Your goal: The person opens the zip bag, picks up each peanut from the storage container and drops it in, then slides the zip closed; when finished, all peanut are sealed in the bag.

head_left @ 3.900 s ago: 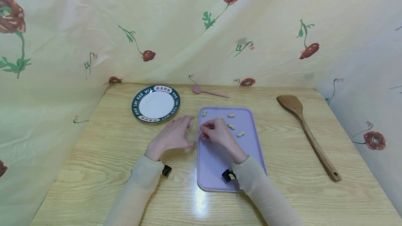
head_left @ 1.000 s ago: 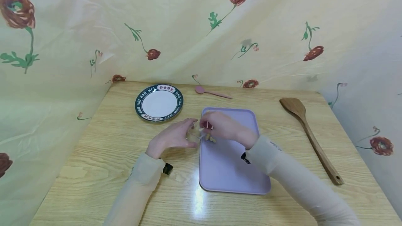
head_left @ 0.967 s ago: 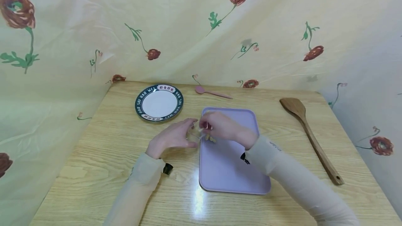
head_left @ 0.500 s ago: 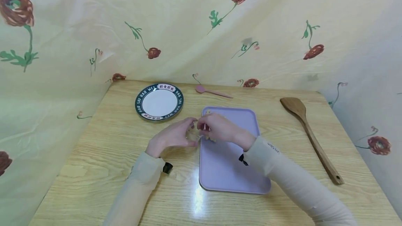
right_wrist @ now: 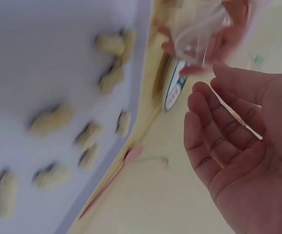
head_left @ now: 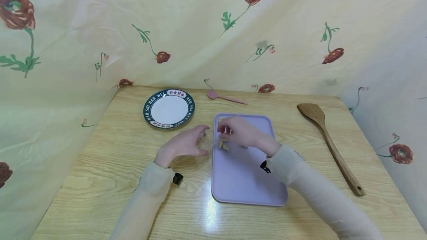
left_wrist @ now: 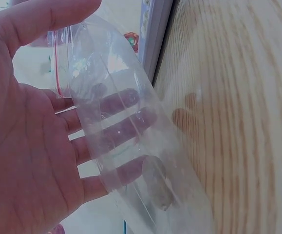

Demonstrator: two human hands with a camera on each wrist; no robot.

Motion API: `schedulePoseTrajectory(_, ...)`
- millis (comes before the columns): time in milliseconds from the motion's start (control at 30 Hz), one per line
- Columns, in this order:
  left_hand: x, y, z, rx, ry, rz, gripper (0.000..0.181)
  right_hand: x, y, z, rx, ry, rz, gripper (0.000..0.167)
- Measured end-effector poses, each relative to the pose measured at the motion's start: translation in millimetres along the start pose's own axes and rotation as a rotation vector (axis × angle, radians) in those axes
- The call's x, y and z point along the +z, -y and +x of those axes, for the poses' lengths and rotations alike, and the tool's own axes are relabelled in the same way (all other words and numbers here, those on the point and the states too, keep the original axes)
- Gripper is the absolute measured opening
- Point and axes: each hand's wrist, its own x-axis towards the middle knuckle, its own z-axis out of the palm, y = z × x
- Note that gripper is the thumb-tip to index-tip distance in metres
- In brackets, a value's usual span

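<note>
My left hand (head_left: 181, 144) holds a clear plastic zip bag (head_left: 206, 142) upright beside the lilac tray's left edge. In the left wrist view, thumb and fingers of that hand (left_wrist: 31, 141) curve around the bag (left_wrist: 119, 117), and one peanut (left_wrist: 156, 183) shows low inside it. Over the tray (head_left: 248, 179), my right hand (head_left: 245, 134) hovers, fingers bent and relaxed, a gap between thumb and fingers. The right wrist view shows nothing in this hand (right_wrist: 248, 141); several peanuts (right_wrist: 52, 120) lie on the tray. From above, the hand partly hides them.
A white plate with a dark patterned rim (head_left: 168, 109) stands behind my left hand. A pink spoon (head_left: 227, 98) lies behind the tray. On the right lies a wooden spatula (head_left: 330, 147). A flowered cloth (head_left: 200, 29) hangs behind the table.
My right hand has drawn back slightly to the right from the bag's mouth, uncovering peanuts near the tray's left edge. The left hand keeps its hold on the bag in the same place.
</note>
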Motion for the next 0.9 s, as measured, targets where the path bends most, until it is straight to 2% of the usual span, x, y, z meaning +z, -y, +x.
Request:
schedulePoseTrajectory(133, -0.6, -1.1, 0.0, -0.010, 0.005, 0.002, 0.086, -12.3, -19.3, -11.2, 0.030, -0.032, 0.038, 0.008)
schedulePoseTrajectory(333, -1.9, -2.2, -0.7, -0.033, 0.018, -0.001, 0.087, -28.0, -57.8, -34.4, 0.035, -0.070, 0.020, 0.007)
schedulePoseTrajectory(567, -1.3, -0.8, -0.2, -0.042, 0.023, -0.005, 0.087, -32.3, -90.2, -64.9, 0.102, -0.043, -0.004, 0.006)
schedulePoseTrajectory(733, -1.0, -0.2, 0.1, -0.043, 0.024, 0.007, 0.086, -26.3, -101.8, -79.9, 0.135, 0.000, -0.017, 0.011)
schedulePoseTrajectory(900, -1.4, 0.2, 0.6, -0.040, 0.027, 0.014, 0.087, -20.8, -103.7, -86.5, 0.144, 0.025, -0.006, 0.016)
